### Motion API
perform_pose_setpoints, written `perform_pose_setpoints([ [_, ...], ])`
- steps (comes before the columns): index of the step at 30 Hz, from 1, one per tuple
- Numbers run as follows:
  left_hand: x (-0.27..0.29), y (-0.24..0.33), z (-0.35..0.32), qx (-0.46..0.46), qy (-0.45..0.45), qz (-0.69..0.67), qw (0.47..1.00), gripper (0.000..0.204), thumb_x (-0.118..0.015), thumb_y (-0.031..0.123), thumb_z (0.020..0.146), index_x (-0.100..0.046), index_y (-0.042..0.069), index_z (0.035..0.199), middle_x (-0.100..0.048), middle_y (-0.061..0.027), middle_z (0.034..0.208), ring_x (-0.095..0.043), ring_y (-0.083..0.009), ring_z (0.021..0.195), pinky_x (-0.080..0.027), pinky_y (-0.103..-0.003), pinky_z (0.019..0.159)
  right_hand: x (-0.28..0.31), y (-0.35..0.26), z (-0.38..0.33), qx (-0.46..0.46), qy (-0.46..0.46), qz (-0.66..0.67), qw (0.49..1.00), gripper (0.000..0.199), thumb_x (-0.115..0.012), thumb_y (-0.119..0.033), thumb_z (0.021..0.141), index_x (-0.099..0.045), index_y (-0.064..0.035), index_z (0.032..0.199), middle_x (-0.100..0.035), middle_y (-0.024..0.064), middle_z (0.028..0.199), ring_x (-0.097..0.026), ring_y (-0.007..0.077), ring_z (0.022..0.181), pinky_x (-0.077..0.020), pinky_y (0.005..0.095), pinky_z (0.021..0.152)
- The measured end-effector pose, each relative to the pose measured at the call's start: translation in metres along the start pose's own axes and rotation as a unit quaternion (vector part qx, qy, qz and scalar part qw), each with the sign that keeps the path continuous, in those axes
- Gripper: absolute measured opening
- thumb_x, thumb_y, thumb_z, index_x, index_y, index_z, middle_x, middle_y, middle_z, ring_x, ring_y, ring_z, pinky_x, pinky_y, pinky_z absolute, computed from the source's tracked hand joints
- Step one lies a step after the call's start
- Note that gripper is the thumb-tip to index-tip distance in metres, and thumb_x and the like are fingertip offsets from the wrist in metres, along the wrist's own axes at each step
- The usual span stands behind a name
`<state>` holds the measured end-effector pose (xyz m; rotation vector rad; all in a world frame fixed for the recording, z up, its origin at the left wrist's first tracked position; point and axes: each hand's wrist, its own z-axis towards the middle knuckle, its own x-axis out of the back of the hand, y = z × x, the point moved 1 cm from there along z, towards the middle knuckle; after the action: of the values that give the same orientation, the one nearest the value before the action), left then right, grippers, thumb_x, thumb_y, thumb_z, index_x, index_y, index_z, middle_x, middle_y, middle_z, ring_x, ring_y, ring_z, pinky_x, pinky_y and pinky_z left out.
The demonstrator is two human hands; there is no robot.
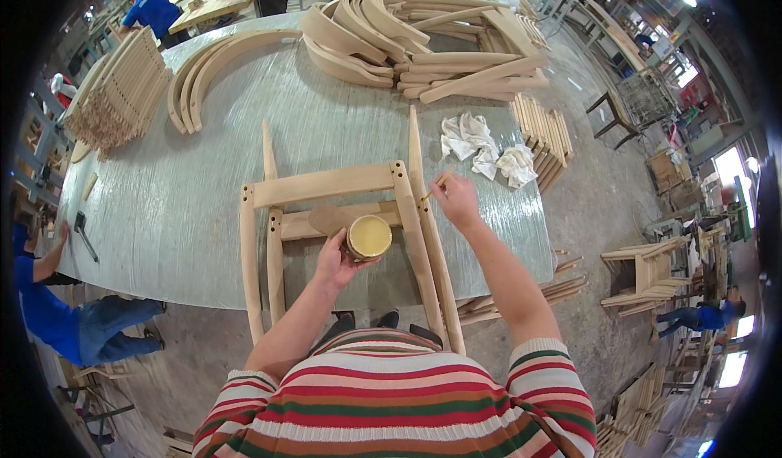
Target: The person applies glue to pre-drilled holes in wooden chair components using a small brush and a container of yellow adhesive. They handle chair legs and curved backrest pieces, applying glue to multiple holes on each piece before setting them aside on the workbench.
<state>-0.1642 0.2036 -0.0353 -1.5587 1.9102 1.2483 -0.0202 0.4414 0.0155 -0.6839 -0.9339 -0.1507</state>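
My left hand [335, 262] is closed around a small round tub [370, 237] filled with a pale yellow paste, held over a wooden chair frame [326, 183]. My right hand [456, 200] pinches a thin wooden stick [440, 183], its lower end close to the frame's right side; whether it touches the wood I cannot tell. Dark round holes show at the frame's corners and along its legs. The frame lies at the table's near edge, with its tapered legs pointing away from me. A flat brown piece [327, 219] shows beside the tub, partly behind my left fingers.
Crumpled white cloths [481, 144] lie right of the frame on the film-covered table [179, 205]. Curved wooden parts [350, 39] are heaped at the back, with a stack of slats [122, 92] at the far left. A hammer [85, 234] lies near a co-worker [49, 311] at left.
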Motion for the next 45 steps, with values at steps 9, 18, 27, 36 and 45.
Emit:
perform_pose_setpoints([
  [9, -0.002, -0.001, 0.001, 0.004, 0.01, -0.011, 1.0, 0.041, -0.032, 0.032, 0.098, -0.046, 0.006, 0.126, -0.052, -0.0159, 0.125, -0.05, -0.0367, 0.115, -0.04, -0.06, 0.095, 0.011, -0.005, 0.007, 0.032, -0.031, -0.092, 0.995, 0.019, -0.064, -0.028, 0.08, -0.06, -0.0101, 0.075, -0.06, 0.0046, 0.067, -0.058, 0.0249, 0.07, -0.0393, 0.0395, 0.065],
  [18, -0.024, 0.0, 0.004, 0.021, -0.031, 0.007, 0.999, 0.04, -0.028, 0.027, 0.098, -0.043, 0.001, 0.124, -0.052, -0.0165, 0.123, -0.052, -0.0352, 0.113, -0.044, -0.059, 0.091, 0.054, 0.003, 0.005, 0.024, -0.186, 0.18, 0.966, 0.004, -0.058, -0.006, 0.077, -0.062, -0.005, 0.079, -0.058, 0.0082, 0.074, -0.056, 0.0225, 0.073, -0.0447, 0.0327, 0.065],
  [27, -0.104, -0.037, 0.085, 0.06, -0.05, 0.136, 0.988, 0.035, -0.039, 0.026, 0.096, -0.044, 0.003, 0.122, -0.052, -0.0153, 0.117, -0.055, -0.0342, 0.106, -0.05, -0.058, 0.084, 0.093, 0.056, -0.092, -0.357, 0.251, 0.652, 0.62, 0.017, -0.056, -0.016, 0.088, -0.057, -0.0057, 0.101, -0.059, 0.003, 0.081, -0.054, 0.0132, 0.07, -0.0455, 0.0287, 0.064],
  [36, -0.202, -0.123, 0.228, 0.11, -0.024, 0.268, 0.957, 0.025, -0.046, 0.021, 0.094, -0.045, 0.01, 0.117, -0.059, -0.0091, 0.108, -0.061, -0.0303, 0.095, -0.046, -0.061, 0.083, 0.096, 0.076, -0.261, -0.449, 0.434, 0.679, 0.386, 0.016, -0.054, -0.023, 0.091, -0.056, -0.0106, 0.1, -0.06, 0.0025, 0.084, -0.055, 0.0164, 0.073, -0.0478, 0.032, 0.066],
  [45, -0.212, -0.078, 0.249, -0.047, -0.06, 0.7, 0.71, 0.027, -0.049, 0.024, 0.09, -0.056, 0.003, 0.106, -0.065, -0.0096, 0.086, -0.065, -0.0202, 0.065, -0.053, -0.034, 0.057, 0.092, 0.083, -0.251, -0.465, 0.401, 0.661, 0.431, 0.021, -0.055, -0.026, 0.091, -0.056, -0.0126, 0.107, -0.063, 0.0026, 0.093, -0.057, 0.0155, 0.076, -0.0468, 0.0301, 0.066],
])
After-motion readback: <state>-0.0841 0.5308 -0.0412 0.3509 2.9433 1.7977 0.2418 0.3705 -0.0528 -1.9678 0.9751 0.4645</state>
